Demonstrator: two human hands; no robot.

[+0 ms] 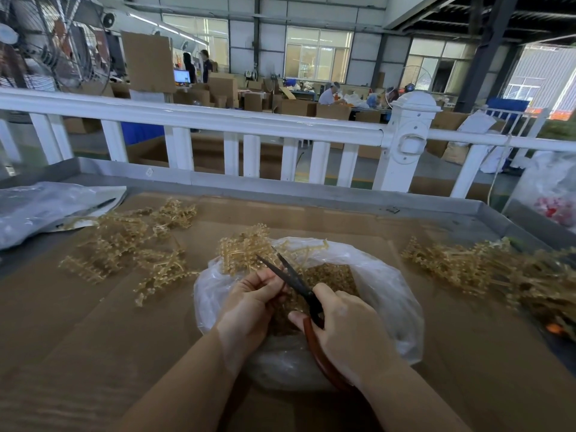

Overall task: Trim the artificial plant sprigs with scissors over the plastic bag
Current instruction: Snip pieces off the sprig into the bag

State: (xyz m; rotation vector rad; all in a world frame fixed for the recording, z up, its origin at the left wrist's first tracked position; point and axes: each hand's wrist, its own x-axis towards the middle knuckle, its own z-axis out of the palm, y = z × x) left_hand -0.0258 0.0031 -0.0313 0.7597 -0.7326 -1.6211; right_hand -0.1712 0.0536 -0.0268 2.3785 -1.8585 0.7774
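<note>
Hands over the bag (383, 288): left (249, 304) pinches sprig (243, 251), right (346, 325) grips scissors (293, 280).

Crinkly glossy clear plastic bag (380, 294), matt brown cardboard sheet (93, 322), dull dark metal scissors (296, 285) with smooth reddish-brown handles, plasticky tan sprigs (243, 251).

Layout around the plastic bag (383, 294)
Loose sprigs (124, 244) left of it, sprig pile (486, 269) right, railing (218, 120) behind; all on tabletop (93, 338).

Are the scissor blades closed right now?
No, the scissors in the right hand show two blades spread apart beside the sprig that the left hand holds.
</note>
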